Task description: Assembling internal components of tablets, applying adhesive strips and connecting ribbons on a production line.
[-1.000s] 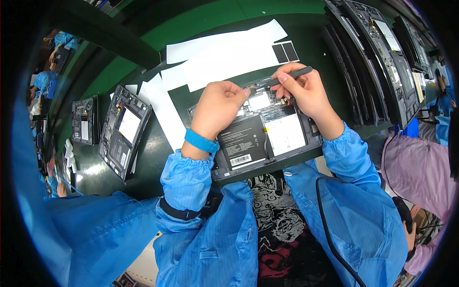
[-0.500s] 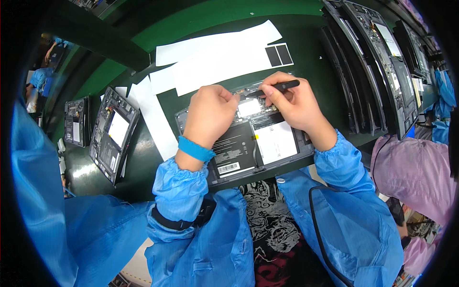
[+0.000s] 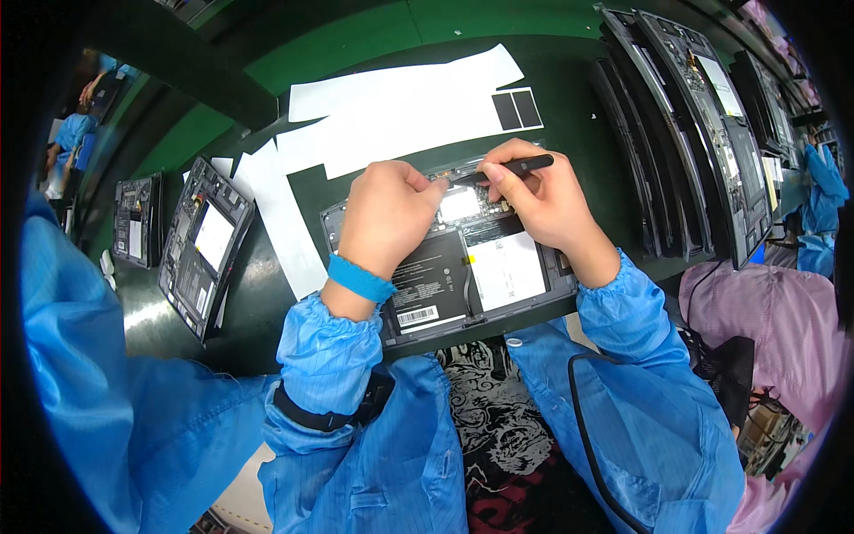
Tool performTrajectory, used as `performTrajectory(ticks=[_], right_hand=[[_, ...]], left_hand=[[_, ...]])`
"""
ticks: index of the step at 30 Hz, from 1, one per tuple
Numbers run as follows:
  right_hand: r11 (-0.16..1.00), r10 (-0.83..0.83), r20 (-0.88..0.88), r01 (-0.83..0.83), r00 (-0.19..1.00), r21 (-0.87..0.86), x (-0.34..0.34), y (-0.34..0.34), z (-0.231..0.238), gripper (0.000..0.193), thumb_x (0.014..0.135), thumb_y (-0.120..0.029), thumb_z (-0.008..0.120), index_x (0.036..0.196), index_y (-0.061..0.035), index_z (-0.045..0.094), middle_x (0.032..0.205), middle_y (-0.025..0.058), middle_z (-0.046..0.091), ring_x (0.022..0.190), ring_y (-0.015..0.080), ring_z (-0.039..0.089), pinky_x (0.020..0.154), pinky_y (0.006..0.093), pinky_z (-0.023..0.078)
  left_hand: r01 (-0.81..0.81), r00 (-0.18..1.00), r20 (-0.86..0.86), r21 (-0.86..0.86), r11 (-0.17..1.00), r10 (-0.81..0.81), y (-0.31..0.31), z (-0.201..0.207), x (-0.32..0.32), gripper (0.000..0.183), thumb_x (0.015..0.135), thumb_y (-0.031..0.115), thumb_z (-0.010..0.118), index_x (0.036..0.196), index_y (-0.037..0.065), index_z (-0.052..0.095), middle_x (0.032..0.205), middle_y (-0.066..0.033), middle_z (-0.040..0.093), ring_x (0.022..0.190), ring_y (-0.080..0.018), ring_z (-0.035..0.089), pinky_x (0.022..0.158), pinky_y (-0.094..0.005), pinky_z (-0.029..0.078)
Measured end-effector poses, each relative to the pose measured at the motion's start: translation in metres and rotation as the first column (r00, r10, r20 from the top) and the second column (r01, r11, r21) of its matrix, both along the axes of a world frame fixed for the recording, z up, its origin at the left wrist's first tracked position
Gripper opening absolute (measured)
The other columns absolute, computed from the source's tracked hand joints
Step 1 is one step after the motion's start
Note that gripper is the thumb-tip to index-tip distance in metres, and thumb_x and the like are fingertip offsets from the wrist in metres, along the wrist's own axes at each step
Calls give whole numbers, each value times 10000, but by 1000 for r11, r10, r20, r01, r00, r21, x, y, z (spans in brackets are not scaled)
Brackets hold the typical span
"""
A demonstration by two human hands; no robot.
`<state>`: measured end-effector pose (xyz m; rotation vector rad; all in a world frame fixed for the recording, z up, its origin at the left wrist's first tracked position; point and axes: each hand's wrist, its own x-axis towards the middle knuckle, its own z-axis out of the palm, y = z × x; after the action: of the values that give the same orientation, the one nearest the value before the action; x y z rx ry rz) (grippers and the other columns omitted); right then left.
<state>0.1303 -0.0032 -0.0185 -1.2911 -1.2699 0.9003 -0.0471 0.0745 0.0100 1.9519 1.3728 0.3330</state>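
Note:
An opened laptop base (image 3: 556, 287) lies in front of me, its circuit board along the far side and a black battery (image 3: 434, 278) with printed labels nearer me. A white rectangular pad (image 3: 509, 271) sits right of the battery. My left hand (image 3: 382, 218) is over the board's left part, thumb and fingertips pinched together; whatever is between them is hidden. In my right hand (image 3: 551, 200) are black tweezers (image 3: 535, 164), gripped like a pen and pointing left over the board. Both hands' fingertips are close together near a bright silvery plate (image 3: 461, 204).
White sheets (image 3: 382, 111) lie beyond the laptop, with two black rectangles (image 3: 517, 110) at their right end. Several laptop bases stand stacked on edge (image 3: 703, 133) at right. Another opened base (image 3: 207, 249) leans at left, a smaller stack (image 3: 136, 222) behind it. A person in pink (image 3: 756, 311) is close at right.
The whole view has shifted slightly. The right hand's tweezers still point at the board, their tip a little less visible. The left hand keeps its pinch at nearly the same place.

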Motion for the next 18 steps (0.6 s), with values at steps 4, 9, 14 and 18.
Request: performTrajectory(ticks=[4,9,14,18], right_hand=[[1000,5,-3,-5,1000,16,1,2,-3,133,917,-100,587,912,26,630,741,63,632,663,95,609,591,236,480],[1000,2,-15,-2,1000,10,1,1,-4,143,926,-116,585,927,20,629,755,51,631,670,93,609,593,233,475],[991,-9,-43,4,999,-135,1,1,5,157,942,-145,575,951,2,632,772,43,640,684,91,607,619,230,474],[996,-17,-87,9,996,-94,5,4,0,160,943,-145,572,938,4,631,761,51,639,677,91,604,621,231,474]], left_hand=[[2,999,-33,36,999,-1,1,0,1,282,773,221,754,740,-48,678,607,-125,646,515,-168,605,499,-293,473],[-18,997,-76,45,999,22,3,-2,2,304,751,239,779,699,-43,677,563,-131,627,493,-184,603,496,-310,477],[-74,984,-162,-3,997,72,9,5,4,331,727,269,800,668,-35,682,522,-128,609,460,-194,589,480,-321,471],[-32,974,-225,-36,999,23,14,10,4,380,693,310,820,613,-31,673,518,-132,609,445,-194,577,459,-325,457]])
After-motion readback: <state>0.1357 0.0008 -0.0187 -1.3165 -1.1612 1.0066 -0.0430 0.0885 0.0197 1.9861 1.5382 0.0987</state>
